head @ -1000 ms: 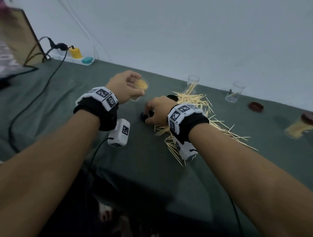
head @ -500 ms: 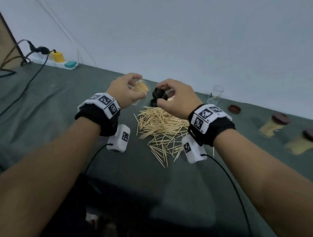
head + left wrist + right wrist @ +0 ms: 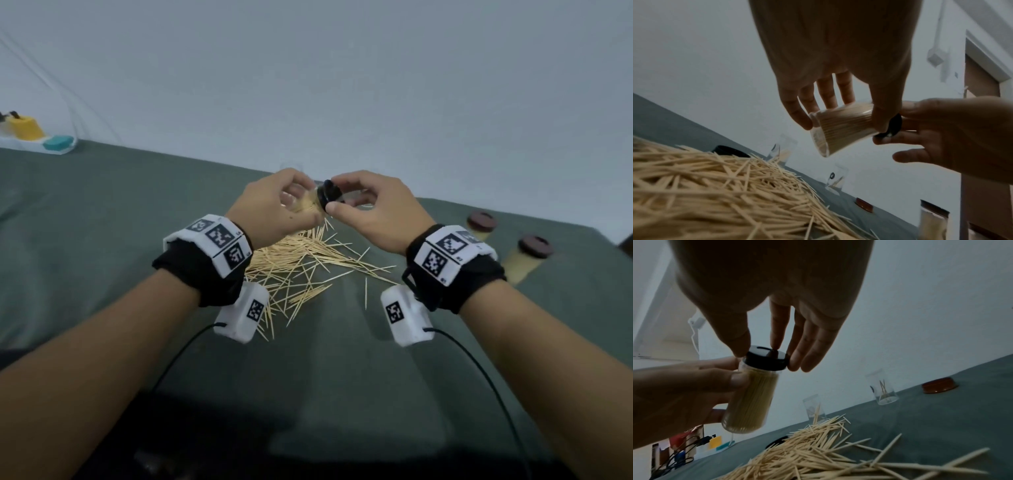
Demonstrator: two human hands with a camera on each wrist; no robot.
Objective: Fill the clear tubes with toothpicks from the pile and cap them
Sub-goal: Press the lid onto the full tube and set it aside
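Sitting at the far left edge of the green table (image 3: 102, 205) is a white power strip (image 3: 34, 144) with a yellow plug and a teal one. Further right, above the toothpick pile (image 3: 301, 260), the left hand (image 3: 270, 209) is curled around a clear tube (image 3: 750, 400) packed full of toothpicks, thumb on one side and fingers wrapped behind, holding it in the air and tilted. Meeting it from the right, the right hand (image 3: 370, 212) pinches a black cap (image 3: 765, 360) between thumb and fingertips; the cap sits on the mouth of that tube, though whether it is fully seated I cannot tell. Below the hands the pile spreads loose across the cloth, with another black cap (image 3: 777, 440) lying at its far edge. Behind it stand two open clear tubes (image 3: 882, 388), each holding only a few toothpicks. Right of those, a brown cap (image 3: 939, 385) lies on the table, and at the far right two filled tubes (image 3: 524, 260) stand closed with brown caps.
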